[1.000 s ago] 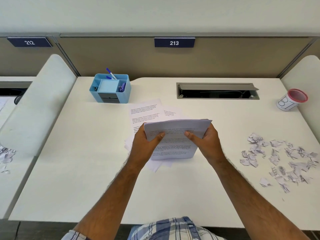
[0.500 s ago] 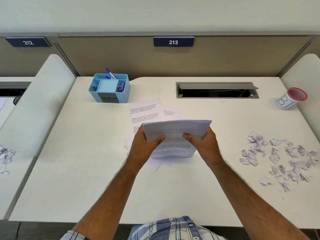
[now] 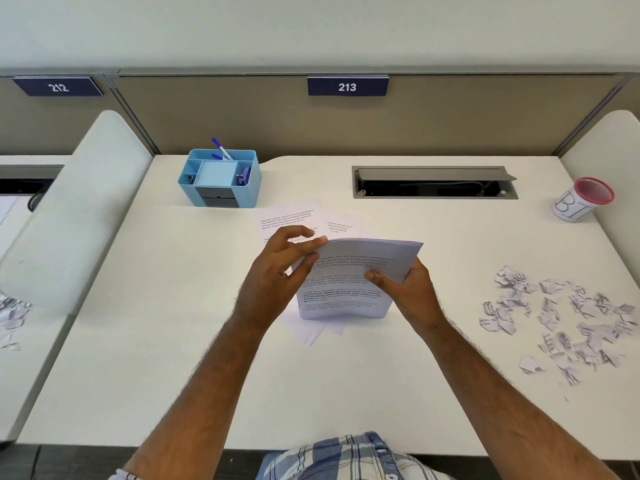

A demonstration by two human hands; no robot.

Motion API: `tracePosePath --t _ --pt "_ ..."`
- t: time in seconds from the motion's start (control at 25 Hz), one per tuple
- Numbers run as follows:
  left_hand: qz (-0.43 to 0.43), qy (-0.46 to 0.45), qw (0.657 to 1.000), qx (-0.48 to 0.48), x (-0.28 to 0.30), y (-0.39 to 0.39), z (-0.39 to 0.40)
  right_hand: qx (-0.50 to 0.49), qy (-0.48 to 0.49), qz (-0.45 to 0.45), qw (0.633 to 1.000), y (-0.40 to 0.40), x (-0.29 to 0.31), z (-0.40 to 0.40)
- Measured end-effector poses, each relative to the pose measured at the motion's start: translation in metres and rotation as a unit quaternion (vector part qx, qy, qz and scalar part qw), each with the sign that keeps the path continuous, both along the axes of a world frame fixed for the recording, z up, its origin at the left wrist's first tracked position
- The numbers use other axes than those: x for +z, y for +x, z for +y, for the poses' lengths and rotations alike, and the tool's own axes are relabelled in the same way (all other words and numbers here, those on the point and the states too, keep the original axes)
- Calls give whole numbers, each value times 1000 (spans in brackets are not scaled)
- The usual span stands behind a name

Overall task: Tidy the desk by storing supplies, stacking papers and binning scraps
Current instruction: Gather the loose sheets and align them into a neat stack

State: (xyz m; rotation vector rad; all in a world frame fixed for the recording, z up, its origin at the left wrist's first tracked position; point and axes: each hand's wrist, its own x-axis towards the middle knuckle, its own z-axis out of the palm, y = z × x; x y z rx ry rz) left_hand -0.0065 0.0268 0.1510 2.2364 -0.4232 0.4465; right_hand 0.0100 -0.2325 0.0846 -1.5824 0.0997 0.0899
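A stack of printed papers (image 3: 349, 278) stands on its lower edge at the middle of the white desk (image 3: 173, 323). My right hand (image 3: 412, 292) grips its right side, thumb across the front sheet. My left hand (image 3: 277, 271) is at the stack's upper left corner, with loosely straightened fingers touching the top edge and the thumb against the left side. Loose printed sheets (image 3: 291, 220) lie flat beneath and behind the stack. Several torn paper scraps (image 3: 561, 317) are scattered at the right. A white cup with a red rim, lettered "BI" (image 3: 581, 199), stands at the far right.
A blue desk organiser (image 3: 220, 178) with pens stands at the back left. An open cable tray (image 3: 433, 183) is set into the desk's back. Rounded white dividers (image 3: 69, 209) flank the desk on both sides. More scraps (image 3: 10, 317) lie on the neighbouring desk at the left.
My left hand has let go of the stack's left side and risen to its top left corner, fingers straightened. The right hand keeps its grip and the stack stays upright.
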Motion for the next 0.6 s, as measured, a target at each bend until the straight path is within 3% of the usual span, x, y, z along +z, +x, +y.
tracePosePath --t 0.12,0.2,0.32,0.6 --pt "102 -73 992 -1 -3 0 -2 7 -2 8 1000 2 -3 -1" --pt "222 -155 963 -7 -16 -1 -4 15 -4 16 1000 3 -6 -1" --pt "344 -176 922 -16 -45 -3 -5 28 -8 29 999 3 -11 0" --pt "355 -230 905 48 -68 -12 -26 26 -8 34 999 -5 -20 0"
